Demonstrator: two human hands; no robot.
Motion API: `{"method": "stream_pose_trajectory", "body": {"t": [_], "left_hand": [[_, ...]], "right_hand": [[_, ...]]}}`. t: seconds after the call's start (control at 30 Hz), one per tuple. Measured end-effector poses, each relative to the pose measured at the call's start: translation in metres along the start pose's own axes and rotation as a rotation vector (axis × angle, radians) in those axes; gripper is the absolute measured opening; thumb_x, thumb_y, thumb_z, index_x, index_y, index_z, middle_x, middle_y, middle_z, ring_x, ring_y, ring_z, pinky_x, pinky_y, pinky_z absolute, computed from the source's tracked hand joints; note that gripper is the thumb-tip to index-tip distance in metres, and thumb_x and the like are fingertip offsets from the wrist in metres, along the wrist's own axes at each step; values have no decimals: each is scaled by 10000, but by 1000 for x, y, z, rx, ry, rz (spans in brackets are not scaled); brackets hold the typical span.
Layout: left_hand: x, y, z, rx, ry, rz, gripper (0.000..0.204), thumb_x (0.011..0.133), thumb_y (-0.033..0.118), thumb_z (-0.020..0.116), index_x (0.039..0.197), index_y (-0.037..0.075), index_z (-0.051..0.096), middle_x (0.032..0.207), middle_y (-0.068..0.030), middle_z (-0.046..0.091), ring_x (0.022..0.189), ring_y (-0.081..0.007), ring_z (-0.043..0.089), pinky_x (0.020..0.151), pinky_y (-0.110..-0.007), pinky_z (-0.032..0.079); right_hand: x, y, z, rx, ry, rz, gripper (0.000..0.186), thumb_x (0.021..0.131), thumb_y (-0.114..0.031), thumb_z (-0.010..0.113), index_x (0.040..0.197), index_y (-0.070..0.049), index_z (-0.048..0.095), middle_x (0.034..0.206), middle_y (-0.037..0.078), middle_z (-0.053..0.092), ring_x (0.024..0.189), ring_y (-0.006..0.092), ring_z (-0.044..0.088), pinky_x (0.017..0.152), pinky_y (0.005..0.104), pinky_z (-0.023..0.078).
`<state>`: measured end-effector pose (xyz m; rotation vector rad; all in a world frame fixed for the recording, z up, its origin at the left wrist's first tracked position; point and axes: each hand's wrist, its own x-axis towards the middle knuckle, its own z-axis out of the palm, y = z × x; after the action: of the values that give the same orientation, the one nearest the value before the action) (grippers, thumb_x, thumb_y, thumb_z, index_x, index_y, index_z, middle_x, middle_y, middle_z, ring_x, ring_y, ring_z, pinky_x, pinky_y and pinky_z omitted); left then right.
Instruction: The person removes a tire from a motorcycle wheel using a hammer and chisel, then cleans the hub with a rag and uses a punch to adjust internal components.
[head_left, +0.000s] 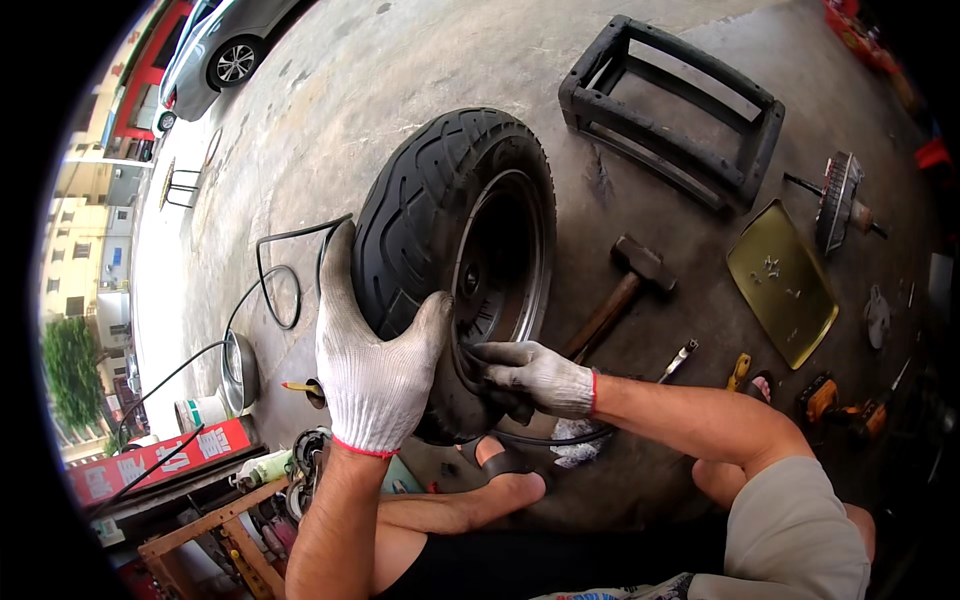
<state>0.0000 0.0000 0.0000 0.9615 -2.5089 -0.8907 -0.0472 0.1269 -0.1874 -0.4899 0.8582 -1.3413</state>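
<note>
- At the centre of my remote view, I find the black tyre (400,220) with its metal rim (548,265), between the 2 gloved hands and just above the person's sandalled foot (515,478).
- Its outline is a tall oval; the long axis runs from the lower end near the foot to the upper end, almost vertical, with the top tipped a little to the right.
- Its hollow side looks to the right, so I see into the dark rim, and its tread looks to the left.
- About the materials, I note dull rubber with curved, wavy grooves, a smoother sidewall, and a round, shiny edge of metal.
- I see the left hand (375,365) spread wide on the tyre: fingers along the tread side, thumb apart on the sidewall. Its glove is white ribbed knit, greyed at the fingers.
- I see the right hand (535,375) with fingers bent at the lower inner edge of the tyre; I cannot tell if they close on the rubber.
- To the right lies a hammer (643,264) with a blocky head and a wooden handle.
- Farther right, a gold-coloured tray (790,325) with rounded corners holds small screws (772,267).
- Beyond the hammer rests a black, box-like frame (590,108).
</note>
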Motion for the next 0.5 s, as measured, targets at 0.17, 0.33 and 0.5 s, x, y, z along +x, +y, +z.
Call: {"method": "stream_pose_trajectory", "body": {"t": [0.17, 0.33, 0.5], "left_hand": [[18, -4, 10, 46, 168, 158, 900, 770, 92, 762, 1501, -53, 257, 1444, -285, 403, 1293, -297, 490, 1095, -397, 414], [-67, -47, 17, -148, 42, 27, 1135, 681, 73, 806, 1555, 5, 85, 1492, -230, 322, 1373, -323, 391, 1156, -422, 336], [-69, -46, -4, -68, -46, -185, 1128, 683, 97, 806, 1549, -3, 91, 1470, -231, 367, 1356, -295, 412, 1134, -397, 355]], "right_hand": [[27, -36, -147, -1722, 337, -152, 651, 777, -75, 581, 1385, -306, 556, 913, 77, 696, 826, 281, 693, 669, 398, 555], [27, -2, -131, -1429, 575, -298, 514, 924, -155, 542, 1418, -296, 525, 930, 99, 689, 837, 310, 680, 694, 437, 549], [5, 12, 10, -227, 251, -192, 479, 951, -101, 547, 1401, 54, 494, 1320, 189, 629, 1248, 210, 575, 1076, 294, 417]]}}
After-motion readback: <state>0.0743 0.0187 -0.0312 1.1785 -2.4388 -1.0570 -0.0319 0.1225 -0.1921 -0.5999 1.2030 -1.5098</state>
